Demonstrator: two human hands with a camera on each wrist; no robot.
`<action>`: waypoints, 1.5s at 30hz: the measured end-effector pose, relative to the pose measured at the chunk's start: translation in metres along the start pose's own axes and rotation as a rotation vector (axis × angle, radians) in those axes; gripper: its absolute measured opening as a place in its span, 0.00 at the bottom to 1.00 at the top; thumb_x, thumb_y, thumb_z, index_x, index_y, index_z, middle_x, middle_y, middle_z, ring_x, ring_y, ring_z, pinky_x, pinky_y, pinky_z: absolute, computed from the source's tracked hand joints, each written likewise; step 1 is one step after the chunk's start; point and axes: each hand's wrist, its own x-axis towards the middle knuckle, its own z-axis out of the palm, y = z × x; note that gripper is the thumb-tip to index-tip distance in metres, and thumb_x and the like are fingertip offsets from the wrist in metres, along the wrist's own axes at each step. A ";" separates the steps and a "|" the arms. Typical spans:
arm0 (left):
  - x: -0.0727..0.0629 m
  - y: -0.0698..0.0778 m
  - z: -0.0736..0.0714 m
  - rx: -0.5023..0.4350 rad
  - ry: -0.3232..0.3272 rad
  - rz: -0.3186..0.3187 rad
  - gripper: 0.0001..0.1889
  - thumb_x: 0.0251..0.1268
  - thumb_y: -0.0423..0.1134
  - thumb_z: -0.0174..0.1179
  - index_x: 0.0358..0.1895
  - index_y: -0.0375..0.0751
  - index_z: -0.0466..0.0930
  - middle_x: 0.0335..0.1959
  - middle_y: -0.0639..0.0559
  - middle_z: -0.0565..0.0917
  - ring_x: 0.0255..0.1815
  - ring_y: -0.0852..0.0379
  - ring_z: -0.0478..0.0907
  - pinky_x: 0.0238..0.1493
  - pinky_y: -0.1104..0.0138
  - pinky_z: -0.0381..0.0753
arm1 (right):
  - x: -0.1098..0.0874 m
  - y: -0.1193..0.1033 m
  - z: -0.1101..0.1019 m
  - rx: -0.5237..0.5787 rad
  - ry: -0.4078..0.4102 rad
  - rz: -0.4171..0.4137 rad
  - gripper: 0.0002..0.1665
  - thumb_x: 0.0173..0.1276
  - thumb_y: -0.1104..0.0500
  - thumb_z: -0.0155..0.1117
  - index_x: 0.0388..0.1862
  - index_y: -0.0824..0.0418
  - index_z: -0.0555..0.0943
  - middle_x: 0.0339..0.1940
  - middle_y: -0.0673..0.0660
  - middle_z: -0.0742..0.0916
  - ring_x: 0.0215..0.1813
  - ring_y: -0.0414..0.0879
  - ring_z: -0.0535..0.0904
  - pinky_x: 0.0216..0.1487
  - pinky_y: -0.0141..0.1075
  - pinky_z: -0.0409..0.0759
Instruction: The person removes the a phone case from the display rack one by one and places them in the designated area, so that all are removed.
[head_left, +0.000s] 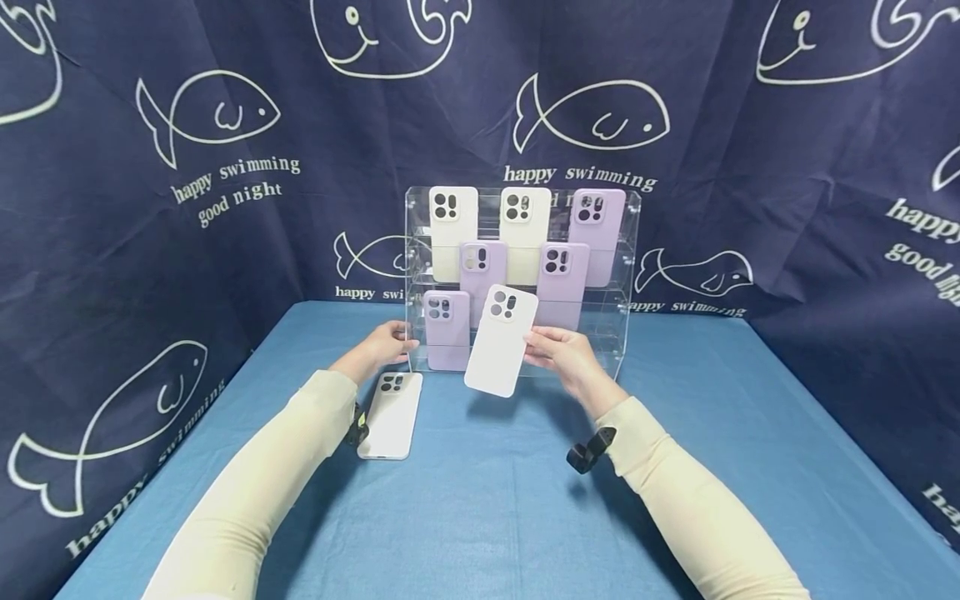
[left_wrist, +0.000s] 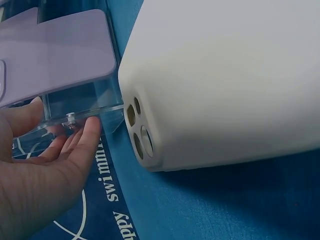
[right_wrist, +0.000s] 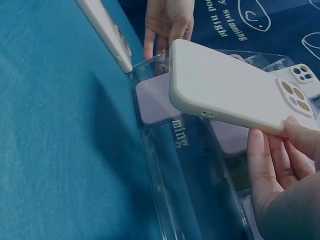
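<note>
My right hand (head_left: 564, 357) pinches a white phone case (head_left: 501, 343) by its right edge, thumb on the back face and fingers behind. The case hangs tilted in front of a clear tiered display rack (head_left: 624, 333), its camera cutouts at the top. At the rack's left side, my left hand (head_left: 384, 343) grips the side panel; in the left wrist view its thumb and fingers (left_wrist: 90, 137) lie on either side of the panel edge. Another white phone case (head_left: 393, 417) lies on the table beside the left wrist, camera end toward the rack.
The rack bears several phone cases: two cream cases (head_left: 453, 233) at the top left and middle, a purple case (head_left: 597, 237) at top right, two purple below, and one purple case (head_left: 447, 333) at bottom left. A blue cloth (head_left: 480, 517) covers the table; a fish-print curtain (head_left: 435, 133) hangs behind.
</note>
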 end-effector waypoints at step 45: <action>0.003 0.001 -0.002 0.022 -0.012 -0.007 0.32 0.72 0.29 0.52 0.74 0.31 0.51 0.68 0.31 0.61 0.69 0.39 0.66 0.69 0.58 0.74 | -0.010 0.044 0.035 -0.140 -0.085 0.177 0.19 0.66 0.69 0.63 0.54 0.78 0.77 0.32 0.58 0.87 0.31 0.44 0.85 0.47 0.42 0.88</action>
